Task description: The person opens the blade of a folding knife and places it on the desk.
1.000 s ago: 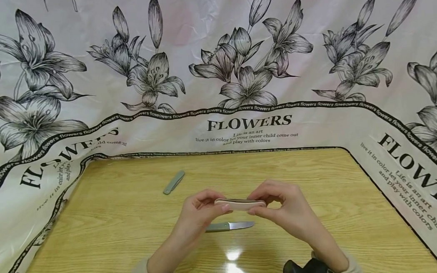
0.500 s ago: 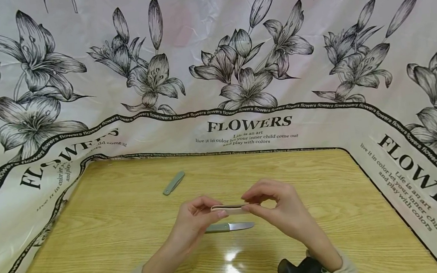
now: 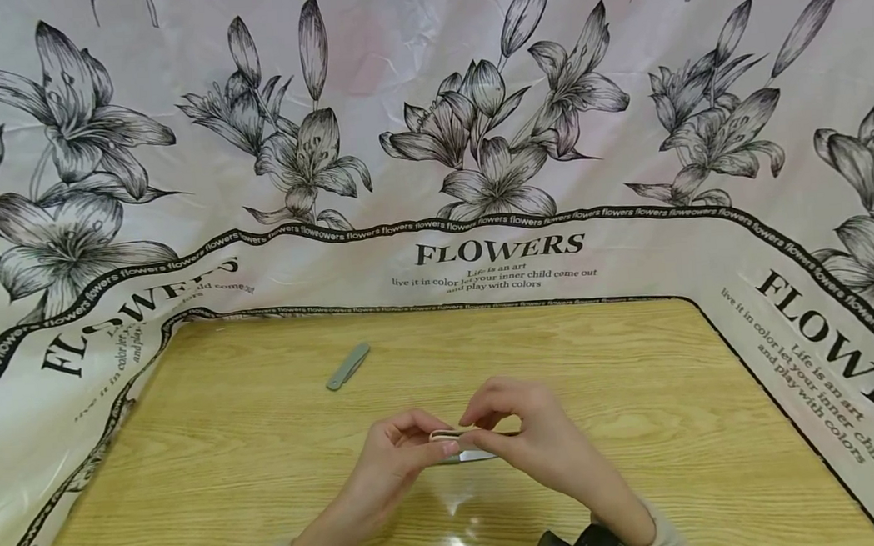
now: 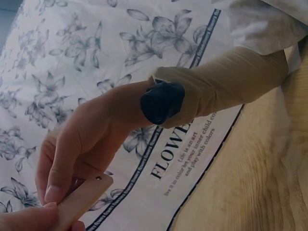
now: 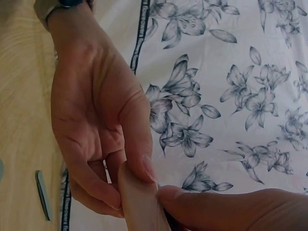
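- Here, the left hand (image 3: pixel 394 459) and right hand (image 3: pixel 531 430) are pinching one pale handle (image 4: pixel 79 204) above the table (image 3: pixel 213 420);
- two knives are lying there: one folded knife (image 3: pixel 348 367), one open knife (image 3: pixel 480 455);
- only the left wrist view is showing the handle's single rivet (image 4: pixel 98 178);
- in the head view, hands are partly hiding the open knife.

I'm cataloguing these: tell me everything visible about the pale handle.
The pale handle is slim and beige, perhaps plastic, with one rounded end, a small dark rivet or hole near the other and a dark slot along its edge; no blade shows. The left hand and right hand pinch it roughly level over the table.
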The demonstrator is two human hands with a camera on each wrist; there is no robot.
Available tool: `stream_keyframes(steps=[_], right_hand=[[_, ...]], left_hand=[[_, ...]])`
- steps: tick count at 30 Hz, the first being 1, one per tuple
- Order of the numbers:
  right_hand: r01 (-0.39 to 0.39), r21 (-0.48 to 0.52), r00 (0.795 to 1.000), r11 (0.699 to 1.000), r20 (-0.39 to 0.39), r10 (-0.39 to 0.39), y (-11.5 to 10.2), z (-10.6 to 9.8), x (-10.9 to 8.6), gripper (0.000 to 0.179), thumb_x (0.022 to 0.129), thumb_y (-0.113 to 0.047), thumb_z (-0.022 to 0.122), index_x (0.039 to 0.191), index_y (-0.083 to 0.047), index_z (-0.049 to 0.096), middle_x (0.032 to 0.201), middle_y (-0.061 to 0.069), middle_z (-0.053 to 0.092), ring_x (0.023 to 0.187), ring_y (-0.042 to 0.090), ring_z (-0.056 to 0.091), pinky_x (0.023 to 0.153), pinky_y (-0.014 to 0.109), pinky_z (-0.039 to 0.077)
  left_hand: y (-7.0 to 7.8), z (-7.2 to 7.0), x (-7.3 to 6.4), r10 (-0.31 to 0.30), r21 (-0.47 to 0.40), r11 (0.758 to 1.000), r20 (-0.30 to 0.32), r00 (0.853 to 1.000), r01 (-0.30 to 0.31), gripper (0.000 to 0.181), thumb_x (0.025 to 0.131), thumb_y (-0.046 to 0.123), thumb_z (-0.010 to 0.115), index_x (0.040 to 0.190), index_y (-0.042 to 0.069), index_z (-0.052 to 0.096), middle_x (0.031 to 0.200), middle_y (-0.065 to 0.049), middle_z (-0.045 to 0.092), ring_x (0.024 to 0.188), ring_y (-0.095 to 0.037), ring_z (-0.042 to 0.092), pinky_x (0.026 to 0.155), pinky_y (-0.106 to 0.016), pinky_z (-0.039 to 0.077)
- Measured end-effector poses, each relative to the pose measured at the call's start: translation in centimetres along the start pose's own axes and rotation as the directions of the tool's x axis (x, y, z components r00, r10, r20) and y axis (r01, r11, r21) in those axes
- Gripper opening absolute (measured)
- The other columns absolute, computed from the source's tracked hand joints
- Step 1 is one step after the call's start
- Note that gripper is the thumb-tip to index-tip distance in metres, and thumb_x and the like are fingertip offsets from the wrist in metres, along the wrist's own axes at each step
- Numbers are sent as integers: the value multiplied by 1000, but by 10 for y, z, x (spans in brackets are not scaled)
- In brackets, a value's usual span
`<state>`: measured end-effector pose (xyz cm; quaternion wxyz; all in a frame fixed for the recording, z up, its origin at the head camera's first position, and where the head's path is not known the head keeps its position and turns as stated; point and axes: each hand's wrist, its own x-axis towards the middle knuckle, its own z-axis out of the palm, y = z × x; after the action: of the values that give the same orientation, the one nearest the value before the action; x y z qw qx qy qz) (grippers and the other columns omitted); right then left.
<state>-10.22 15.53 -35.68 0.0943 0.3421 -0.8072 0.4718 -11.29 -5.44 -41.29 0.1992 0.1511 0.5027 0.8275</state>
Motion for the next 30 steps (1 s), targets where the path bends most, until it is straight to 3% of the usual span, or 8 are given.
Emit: stream_keyframes(steps=[7,11,18,23,30], right_hand=[[-72,35,996,997,48,71,2,8,0,4,88,-14,76,88,-11,74,88,-5,65,77,8,64,63,27,58],[-93,27,994,995,53,92,3,10,1,6,89,-8,75,86,-14,73,87,-6,65,76,7,65,63,28,59],[-92,-9,994,996,59,92,1,13,1,9,91,-5,71,87,-13,71,88,-4,65,78,8,65,69,25,58],[-93,5,995,996,40,93,0,15,1,9,93,-6,69,86,-11,69,90,-1,65,79,12,65,68,23,58],[-56,-59,998,997,-6,56,0,16,0,12,92,-3,69,85,-12,67,88,-4,63,78,9,61,65,21,58]], left_hand=[[-4,-1,-1,-13,-1,1000,-14,1000,13,19,84,-5,74,89,14,73,97,-2,67,91,-15,65,84,-25,54],[-4,-2,-2,-17,-5,1000,-19,1000,16,18,84,-4,74,89,13,72,97,-2,69,90,-15,66,85,-26,54],[-4,-3,-3,-5,-6,1000,-7,1000,5,16,86,-4,72,89,11,72,97,-4,69,91,-16,66,85,-26,55],[-4,-3,-3,-7,3,1000,-5,1000,7,13,88,-3,71,92,10,71,99,-6,69,93,-17,66,88,-28,54],[-3,-4,-3,-2,28,1000,-14,1000,2,13,87,-1,72,91,11,71,98,-5,70,92,-16,66,86,-29,54]])
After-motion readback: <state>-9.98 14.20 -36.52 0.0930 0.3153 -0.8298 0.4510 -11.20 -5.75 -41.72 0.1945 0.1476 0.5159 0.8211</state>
